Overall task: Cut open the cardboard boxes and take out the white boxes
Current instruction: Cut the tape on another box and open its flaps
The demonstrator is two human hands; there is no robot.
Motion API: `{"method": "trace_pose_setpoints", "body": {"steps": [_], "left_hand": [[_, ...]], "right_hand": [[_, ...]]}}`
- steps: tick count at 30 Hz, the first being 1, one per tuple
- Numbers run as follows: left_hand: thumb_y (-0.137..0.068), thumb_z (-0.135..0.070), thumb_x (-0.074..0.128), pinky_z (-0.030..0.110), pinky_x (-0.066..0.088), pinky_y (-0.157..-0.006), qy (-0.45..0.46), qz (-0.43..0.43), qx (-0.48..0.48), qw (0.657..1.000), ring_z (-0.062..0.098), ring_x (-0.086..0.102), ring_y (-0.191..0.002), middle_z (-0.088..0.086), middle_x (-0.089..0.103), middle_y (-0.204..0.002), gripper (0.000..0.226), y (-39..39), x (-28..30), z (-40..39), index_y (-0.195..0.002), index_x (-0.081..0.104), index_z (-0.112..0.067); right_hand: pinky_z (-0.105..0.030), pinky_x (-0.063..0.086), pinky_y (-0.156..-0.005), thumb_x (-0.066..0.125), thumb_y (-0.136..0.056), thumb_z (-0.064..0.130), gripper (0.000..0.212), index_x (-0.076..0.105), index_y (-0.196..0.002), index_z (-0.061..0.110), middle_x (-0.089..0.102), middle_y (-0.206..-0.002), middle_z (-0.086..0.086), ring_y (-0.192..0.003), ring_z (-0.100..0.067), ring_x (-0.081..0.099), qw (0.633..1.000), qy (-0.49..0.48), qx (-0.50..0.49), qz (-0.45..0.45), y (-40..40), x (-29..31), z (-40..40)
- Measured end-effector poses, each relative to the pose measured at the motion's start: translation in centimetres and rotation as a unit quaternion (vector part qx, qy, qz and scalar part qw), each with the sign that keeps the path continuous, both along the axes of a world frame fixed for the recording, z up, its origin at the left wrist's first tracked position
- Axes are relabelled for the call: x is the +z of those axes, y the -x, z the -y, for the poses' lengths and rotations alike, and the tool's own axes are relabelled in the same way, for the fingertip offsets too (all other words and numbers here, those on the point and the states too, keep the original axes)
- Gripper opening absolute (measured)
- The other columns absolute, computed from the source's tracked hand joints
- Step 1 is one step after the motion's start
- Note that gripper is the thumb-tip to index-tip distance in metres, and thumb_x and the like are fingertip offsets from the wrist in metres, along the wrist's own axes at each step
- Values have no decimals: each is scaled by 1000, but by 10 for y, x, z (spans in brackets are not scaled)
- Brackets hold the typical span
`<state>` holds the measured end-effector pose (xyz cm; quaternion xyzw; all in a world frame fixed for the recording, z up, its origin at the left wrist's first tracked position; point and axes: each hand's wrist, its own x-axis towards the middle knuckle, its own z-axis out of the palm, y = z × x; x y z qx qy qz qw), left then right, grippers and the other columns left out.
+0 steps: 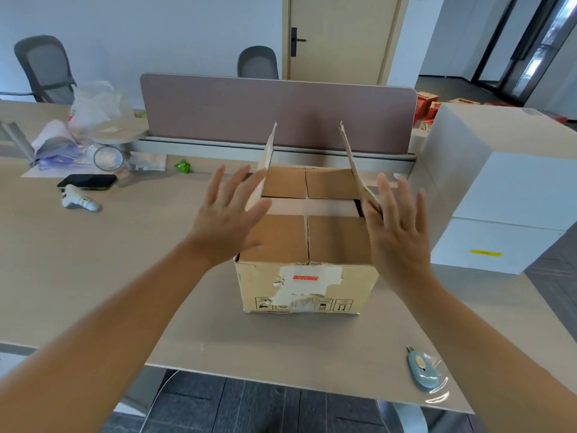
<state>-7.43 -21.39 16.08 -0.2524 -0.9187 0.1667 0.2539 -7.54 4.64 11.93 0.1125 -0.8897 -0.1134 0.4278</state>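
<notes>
A brown cardboard box [304, 276] stands on the desk in front of me. Its two outer flaps stick up at left and right. The inner flaps lie nearly flat, and a white strip [312, 207] shows through the gap between them. My left hand [231, 214] is spread with straight fingers against the left flap. My right hand [396, 223] is spread the same way against the right flap. Neither hand holds anything. A light blue box cutter [422, 368] lies on the desk at the front right, away from both hands.
Two stacked white boxes [499, 189] stand at the right of the desk. A mauve divider screen [278, 110] runs behind the cardboard box. A black phone [87, 181], a white controller [78, 200], plastic bags [100, 110] and a glass jar [108, 157] lie at the left.
</notes>
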Motion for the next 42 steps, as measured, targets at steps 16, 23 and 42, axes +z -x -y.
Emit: {"method": "trace_pose_setpoints", "body": {"steps": [16,23,42], "left_hand": [[-78,-75,33,47,22,-108,-246,309,357,846,38,23,-135,16,25,-149,87,9,-55,-12,-142,26,-16],[-73,-53,68,38,42,-91,-508,340,277,741,31,49,-115,12,47,-129,86,48,-71,-4,-136,29,-8],[-86,-67,31,52,-2,-114,-186,332,198,903,30,-4,-143,9,6,-155,65,127,-62,32,-140,33,-29]], "right_hand": [[-37,38,-83,45,-87,53,67,33,-128,2,48,-126,-18,-114,-35,48,811,354,-125,448,7,-24,9],[-32,32,-77,64,-75,56,73,35,-122,7,48,-121,-11,-111,-30,49,779,439,-119,431,24,-29,42],[-51,7,-115,34,-91,55,50,43,-129,24,14,-154,-7,-143,-29,5,856,196,-110,466,113,-22,87]]}}
